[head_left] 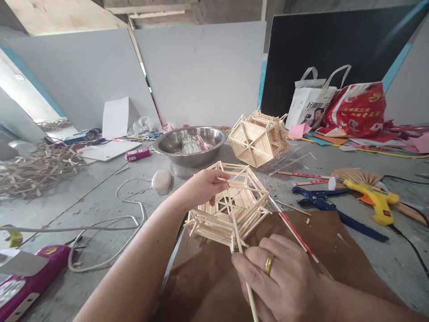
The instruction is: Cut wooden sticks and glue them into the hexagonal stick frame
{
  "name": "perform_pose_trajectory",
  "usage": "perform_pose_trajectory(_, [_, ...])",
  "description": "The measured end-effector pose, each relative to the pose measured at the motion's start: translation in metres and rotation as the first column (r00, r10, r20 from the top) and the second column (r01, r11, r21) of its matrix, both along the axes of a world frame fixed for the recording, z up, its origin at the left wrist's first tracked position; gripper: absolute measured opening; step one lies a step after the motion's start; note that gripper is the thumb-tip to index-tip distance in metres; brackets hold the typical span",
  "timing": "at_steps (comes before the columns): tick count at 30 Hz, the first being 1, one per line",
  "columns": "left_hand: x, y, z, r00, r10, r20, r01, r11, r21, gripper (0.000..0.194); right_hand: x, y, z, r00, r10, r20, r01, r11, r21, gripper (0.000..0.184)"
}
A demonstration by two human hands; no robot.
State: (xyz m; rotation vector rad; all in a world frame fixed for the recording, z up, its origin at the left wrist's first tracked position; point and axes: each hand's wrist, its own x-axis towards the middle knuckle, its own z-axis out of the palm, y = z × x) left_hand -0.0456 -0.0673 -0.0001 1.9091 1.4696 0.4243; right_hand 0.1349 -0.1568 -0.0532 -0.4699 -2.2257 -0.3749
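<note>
My right hand point(275, 273), with a gold ring on one finger, pinches a long thin wooden stick point(250, 293) that slants up and away. Its far end reaches the fingertips of my left hand point(209, 184), which appear closed around that end. Under both hands is an openwork lantern-like frame of wooden sticks point(214, 226), with a six-sided outline and spoke-like pieces inside. The frame rests at the far edge of a brown sheet point(201, 281). My left fingers hide part of its top.
A second stick frame point(258, 138) stands behind, beside a metal bowl point(191, 158). Blue cutters point(321, 199) and a yellow glue gun point(378, 201) lie at right. A purple power strip point(36, 281), a cable point(117, 227) and a stick pile point(43, 167) are at left.
</note>
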Motion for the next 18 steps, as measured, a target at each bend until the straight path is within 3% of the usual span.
perform_pose_trajectory(18, [-0.0012, 0.0012, -0.0004, 0.997, -0.028, 0.071, 0.031, 0.999, -0.032, 0.037, -0.0007, 0.0027, -0.0072, 0.998, 0.055, 0.016, -0.054, 0.997, -0.049, 0.025])
